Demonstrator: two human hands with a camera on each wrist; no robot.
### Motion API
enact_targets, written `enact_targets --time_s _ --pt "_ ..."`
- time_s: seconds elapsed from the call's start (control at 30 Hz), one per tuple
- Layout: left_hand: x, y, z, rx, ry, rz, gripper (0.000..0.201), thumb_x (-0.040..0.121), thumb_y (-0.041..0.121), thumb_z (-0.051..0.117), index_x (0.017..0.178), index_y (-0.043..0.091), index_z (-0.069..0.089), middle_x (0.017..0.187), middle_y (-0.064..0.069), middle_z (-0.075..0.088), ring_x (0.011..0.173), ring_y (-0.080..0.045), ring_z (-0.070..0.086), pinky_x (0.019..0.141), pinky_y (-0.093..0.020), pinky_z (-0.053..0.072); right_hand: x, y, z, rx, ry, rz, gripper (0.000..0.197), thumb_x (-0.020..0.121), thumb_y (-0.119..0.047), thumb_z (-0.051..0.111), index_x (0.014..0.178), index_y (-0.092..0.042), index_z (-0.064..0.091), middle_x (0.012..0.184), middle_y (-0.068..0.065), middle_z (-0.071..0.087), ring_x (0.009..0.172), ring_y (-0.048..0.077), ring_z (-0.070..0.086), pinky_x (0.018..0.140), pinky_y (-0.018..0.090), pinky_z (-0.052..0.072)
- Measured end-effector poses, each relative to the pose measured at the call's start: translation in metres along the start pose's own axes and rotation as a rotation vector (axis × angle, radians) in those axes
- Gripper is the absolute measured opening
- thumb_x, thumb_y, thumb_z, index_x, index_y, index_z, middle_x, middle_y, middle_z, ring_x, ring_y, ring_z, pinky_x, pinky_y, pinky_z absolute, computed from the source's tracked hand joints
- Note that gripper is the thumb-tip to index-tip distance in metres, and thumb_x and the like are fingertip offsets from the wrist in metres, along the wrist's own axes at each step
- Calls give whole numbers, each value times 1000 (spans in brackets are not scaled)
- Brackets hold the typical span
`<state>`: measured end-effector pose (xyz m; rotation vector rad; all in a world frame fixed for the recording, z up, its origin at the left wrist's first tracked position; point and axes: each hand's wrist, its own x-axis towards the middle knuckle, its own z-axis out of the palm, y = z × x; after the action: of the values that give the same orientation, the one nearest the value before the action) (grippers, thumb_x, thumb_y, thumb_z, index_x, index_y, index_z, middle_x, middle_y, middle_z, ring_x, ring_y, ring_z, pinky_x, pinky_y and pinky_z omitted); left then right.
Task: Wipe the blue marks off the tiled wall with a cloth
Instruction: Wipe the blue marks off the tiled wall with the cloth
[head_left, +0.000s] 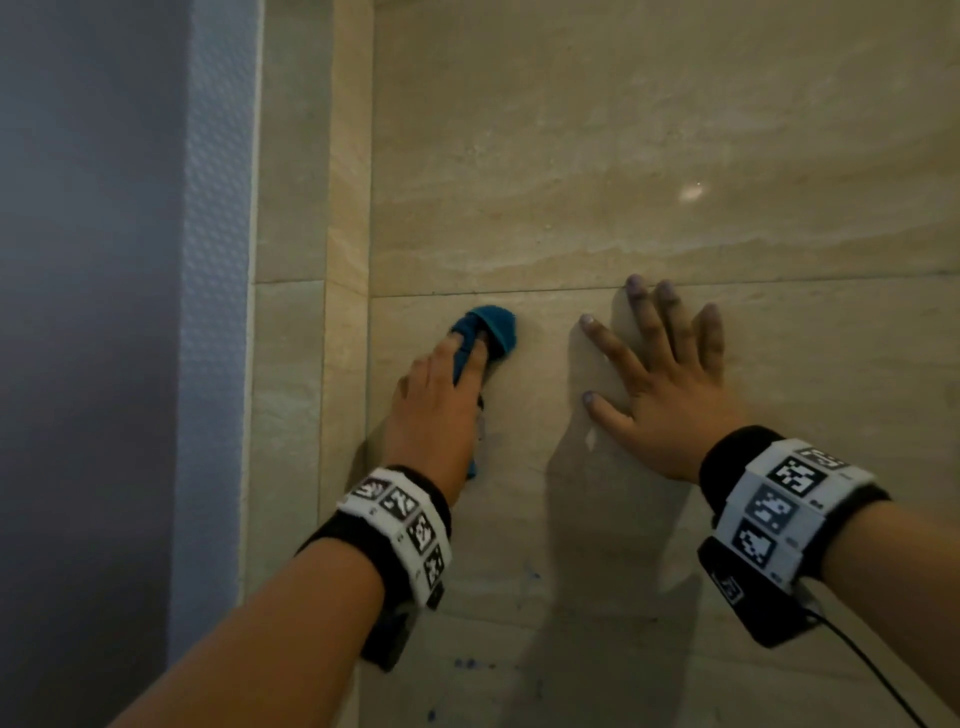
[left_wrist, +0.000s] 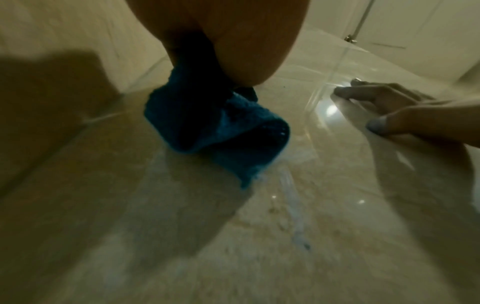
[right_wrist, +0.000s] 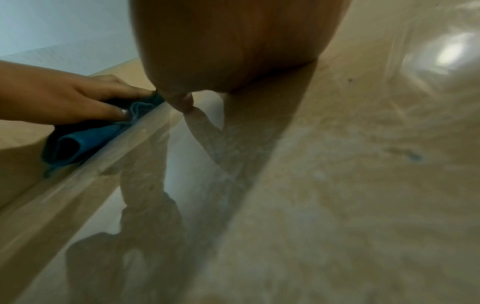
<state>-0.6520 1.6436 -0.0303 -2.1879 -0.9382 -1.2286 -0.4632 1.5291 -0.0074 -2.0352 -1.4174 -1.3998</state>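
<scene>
My left hand (head_left: 441, 389) grips a bunched blue cloth (head_left: 491, 327) and presses it on the beige tiled wall (head_left: 623, 156), just under a horizontal grout line. The cloth wraps over the fingertips, and a tail of it hangs below the palm. The left wrist view shows the cloth (left_wrist: 218, 127) against the glossy tile, with a pale blue smear (left_wrist: 293, 197) trailing below it. My right hand (head_left: 665, 384) lies flat on the wall to the right, fingers spread. Small blue marks (head_left: 470, 664) dot the tile lower down, below my left forearm. One blue spot (right_wrist: 415, 157) appears in the right wrist view.
A narrow tiled strip (head_left: 348, 208) edges the wall on the left, then a white textured corner trim (head_left: 218, 260) and a grey painted wall (head_left: 93, 312). A black cable (head_left: 872, 675) trails from the right wrist device. A metal rod (left_wrist: 361, 22) shows in the left wrist view.
</scene>
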Motion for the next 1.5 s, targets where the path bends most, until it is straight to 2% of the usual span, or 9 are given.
enact_targets --time_s 0.13,0.33,0.5,0.63,0.83,1.0,1.13,1.2,1.5 --pt "23 -11 -7 -90 67 -117 70 96 5 45 153 25 8 152 -10 6 128 -31 25 105 -36 33 1 1 3 -3 26 -11 78 75 -69 6 144 -43 -19 150 -2 -37 138 23 -33 108 49 -24" --pt "-6 7 10 -60 -75 4 71 98 16 45 152 32 1 142 -3 -8 122 -26 18 111 -33 25 1 3 14 7 155 -27 76 81 -63 28 150 -35 12 160 6 -2 145 28 -4 113 51 -6" --pt "-19 2 19 -51 39 113 81 82 12 69 149 15 24 149 -7 3 112 -28 26 102 -42 42 2 2 13 -11 184 -21 75 81 -64 25 149 -36 8 159 4 -6 145 26 -7 113 50 -7" --pt "1 -2 6 33 -40 17 71 98 15 39 152 20 -6 157 -1 -12 128 -26 17 110 -34 21 1 1 13 -11 172 -11 76 81 -64 25 149 -37 6 159 4 -7 145 27 -8 113 50 -8" --pt "-10 4 20 1 -2 90 90 95 21 48 140 38 -28 159 1 -3 123 -23 16 108 -36 25 2 2 15 -22 169 -8 76 81 -65 25 149 -38 4 159 3 -11 145 27 -11 112 50 -11" --pt "-38 -5 42 -22 46 182 100 57 17 86 140 22 31 139 -9 34 103 -28 39 78 -42 53 1 0 11 -10 135 -8 77 79 -67 21 148 -40 -1 158 0 -17 144 25 -17 112 50 -13" --pt "-42 -15 26 40 -176 71 81 95 17 50 152 23 -6 156 -6 -7 136 -29 16 111 -38 26 -1 1 -1 28 -7 9 82 71 -71 4 145 -43 -17 149 -2 -39 137 21 -36 111 48 -21" --pt "-40 -22 19 20 -156 23 77 97 12 43 152 22 -11 155 -3 -20 137 -28 12 113 -37 23 -4 -2 -9 38 -35 18 83 70 -71 2 146 -41 -17 149 -1 -40 136 22 -37 111 49 -21" --pt "-36 -10 31 -21 -135 18 67 102 16 34 151 24 -11 157 0 -9 127 -28 16 108 -35 23 -40 -43 26 26 19 -54 110 60 -87 33 152 -34 3 158 9 -14 144 31 -17 110 58 -10"
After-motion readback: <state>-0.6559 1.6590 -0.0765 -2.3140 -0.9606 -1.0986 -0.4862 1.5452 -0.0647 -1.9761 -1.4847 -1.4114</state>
